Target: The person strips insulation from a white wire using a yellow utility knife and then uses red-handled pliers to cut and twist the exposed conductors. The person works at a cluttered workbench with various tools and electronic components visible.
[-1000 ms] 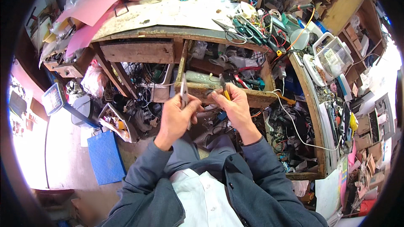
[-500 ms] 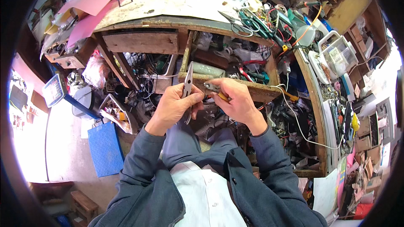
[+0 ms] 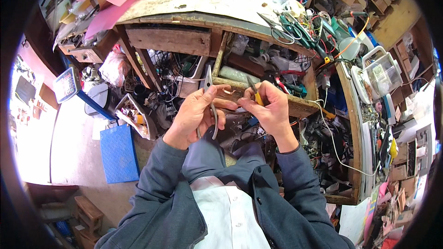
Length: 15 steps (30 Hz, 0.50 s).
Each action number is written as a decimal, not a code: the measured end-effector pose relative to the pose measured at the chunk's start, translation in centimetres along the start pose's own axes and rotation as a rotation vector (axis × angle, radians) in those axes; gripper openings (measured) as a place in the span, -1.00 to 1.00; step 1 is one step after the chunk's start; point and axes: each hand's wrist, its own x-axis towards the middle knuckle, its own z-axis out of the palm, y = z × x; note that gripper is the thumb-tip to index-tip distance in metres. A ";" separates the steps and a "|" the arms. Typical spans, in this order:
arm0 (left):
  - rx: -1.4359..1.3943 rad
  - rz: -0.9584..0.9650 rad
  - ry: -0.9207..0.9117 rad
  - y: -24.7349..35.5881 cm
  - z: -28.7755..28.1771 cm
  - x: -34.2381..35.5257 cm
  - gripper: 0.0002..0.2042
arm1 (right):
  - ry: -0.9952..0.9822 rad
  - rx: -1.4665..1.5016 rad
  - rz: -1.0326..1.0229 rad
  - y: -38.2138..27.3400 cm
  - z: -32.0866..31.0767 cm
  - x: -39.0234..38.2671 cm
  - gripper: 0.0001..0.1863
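My left hand (image 3: 190, 116) is closed around long-nose pliers (image 3: 215, 119) of bare grey metal. Their jaws point up and away from me, and the curved handles hang below my fingers. In my right hand (image 3: 273, 113) I grip smaller pliers with yellow handles (image 3: 259, 98), their dark head tilted up and to the left. The fingertips of both hands come close together in front of me, over my lap; whether they touch or pinch something small there, I cannot tell. Just beyond my hands is the wooden front of an open drawer (image 3: 302, 107).
Tools, wires and a roll of pale wrap fill the drawer. A cluttered workbench (image 3: 198, 2) runs across the back, with scissors and cables at its right. To the left lie a blue mat (image 3: 118, 153) and a scale (image 3: 65, 84). A white cable (image 3: 328, 142) hangs at right.
My right hand has turned, so its pliers now point upward instead of toward the left hand. My left fingers now stretch toward the right hand. The whole view has shifted slightly.
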 end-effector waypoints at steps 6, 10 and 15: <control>0.245 -0.129 0.071 -2.6 1.4 -1.7 -0.51 | 0.092 0.025 0.069 -0.1 0.0 0.1 -0.69; 0.346 -0.120 0.048 -5.0 1.7 -2.6 -0.50 | 0.093 -0.111 0.057 -0.1 0.3 -0.5 -0.64; 1.068 0.343 0.173 -6.2 1.3 -2.3 -0.52 | 0.080 -0.181 0.079 -1.1 0.7 -0.7 -0.58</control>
